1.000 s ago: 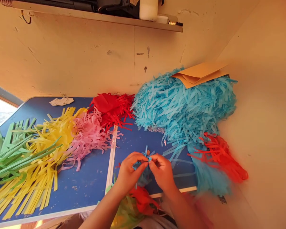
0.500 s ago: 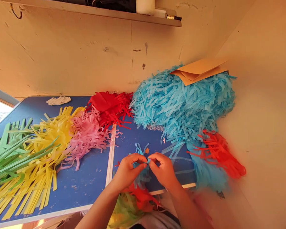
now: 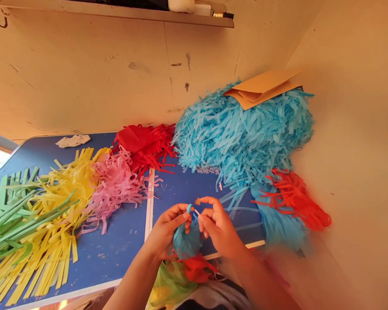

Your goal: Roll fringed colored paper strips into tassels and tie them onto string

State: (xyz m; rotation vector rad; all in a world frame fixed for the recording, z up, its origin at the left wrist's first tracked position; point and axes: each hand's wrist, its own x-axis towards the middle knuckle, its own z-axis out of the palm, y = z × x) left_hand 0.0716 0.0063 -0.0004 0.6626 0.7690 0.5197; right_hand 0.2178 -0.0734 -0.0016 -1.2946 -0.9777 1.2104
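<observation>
Left hand (image 3: 168, 226): pinching a blue loop (image 3: 189, 208)
Right hand (image 3: 218, 221): gripping a pale strip (image 3: 196, 212), index finger standing apart
Blue tuft (image 3: 186, 243): showing below the fingers, lower centre of the frame

A crumpled white scrap (image 3: 73, 141) lies at the far left of the blue table (image 3: 113, 245), a folded orange-brown sheet (image 3: 265, 85) sits far right, and a shelf (image 3: 116, 12) on the far wall (image 3: 84, 86) bears a white container (image 3: 181, 5).

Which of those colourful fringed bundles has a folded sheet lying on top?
The biggest one, the light-blue pile at the back right: a folded orange sheet rests on it, and no other bundle carries one.
</observation>
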